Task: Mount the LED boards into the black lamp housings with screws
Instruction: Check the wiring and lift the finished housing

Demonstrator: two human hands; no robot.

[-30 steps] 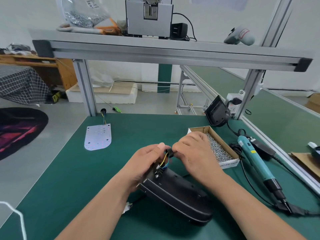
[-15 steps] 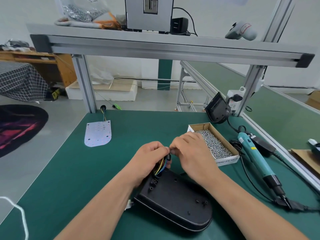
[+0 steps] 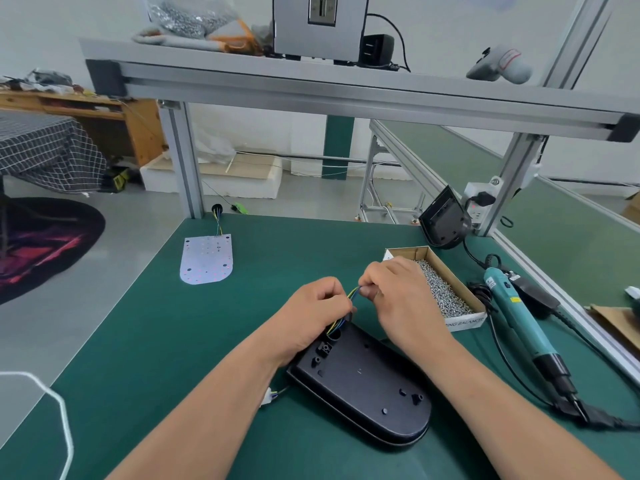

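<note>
Seen from the head camera, both hands meet over the top end of the black housing (image 3: 363, 386). It lies flat on the green mat (image 3: 156, 341) with its screw bosses facing up. The left hand (image 3: 311, 308) has its fingers curled round the coloured wires (image 3: 354, 293) just where they leave the housing. The right hand (image 3: 398, 299) pinches the same wires a little higher, thumb and fingertips closed on them. To me it looks as if the lead is being fed or straightened through the opening there, one hand guiding and the other pulling. The fingers hide the hole itself, though, so I can't be sure. A white plug (image 3: 268, 398) pokes out from under the left forearm, beside the housing.

The board (image 3: 206, 259) lies well apart on the far-left side of the mat, its own wires trailing back, and it is not yet in any housing. The box (image 3: 464, 322) of screws sits just beyond the right hand, and the teal driver (image 3: 516, 317) lies to its right. Both are handy for the fastening to come. A second housing (image 3: 443, 223) leans at the back by the post.

The bench is an aluminium frame (image 3: 311, 88) with a cluttered shelf overhead. Off to the left are grey floor, a dark rug (image 3: 45, 244) and a wooden desk (image 3: 104, 116).
</note>
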